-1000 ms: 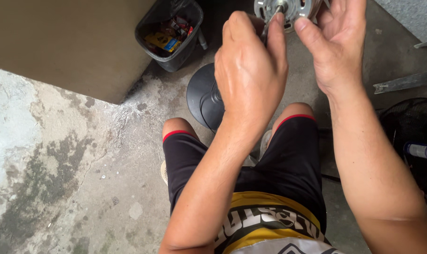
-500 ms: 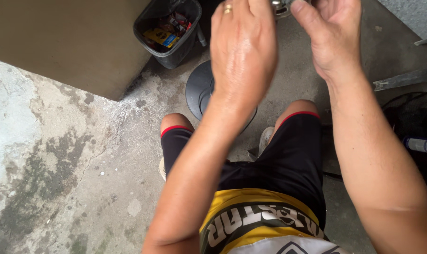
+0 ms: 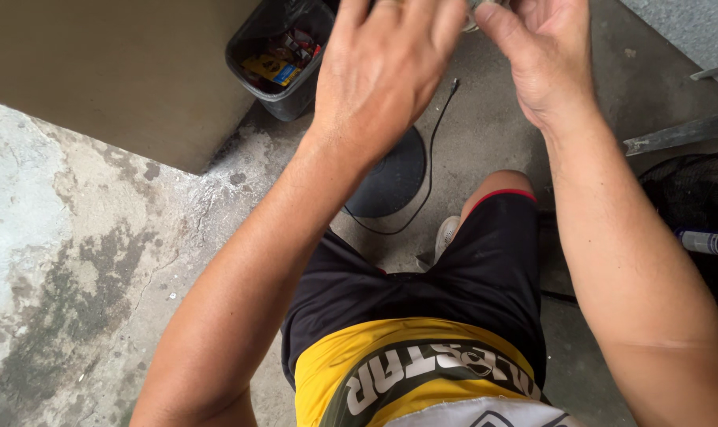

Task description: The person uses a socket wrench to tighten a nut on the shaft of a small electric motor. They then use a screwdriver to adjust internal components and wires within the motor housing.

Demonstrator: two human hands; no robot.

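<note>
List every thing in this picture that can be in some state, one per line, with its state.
Left hand: raised, fingers spread, grasp hidden.
Right hand: raised, fingertips on a metal part at the frame edge.
Black bin: upright, open, holding scraps.
Black cord: slack, loose on the floor.
Round black base: flat on the floor.

Shorts point(image 3: 469, 277): black, red hem band. Shirt point(image 3: 398, 372): yellow, dark green band with white lettering, white strip below. Bin point(image 3: 284, 55): black, red, yellow and blue scraps inside. Disc point(image 3: 390, 182): black, round. Cable point(image 3: 430, 158): black, thin. Floor point(image 3: 74, 261): grey concrete, mottled with dark stains and pale patches. Wall point(image 3: 106, 63): plain tan. Fan grille point(image 3: 691, 205): black wire.
</note>
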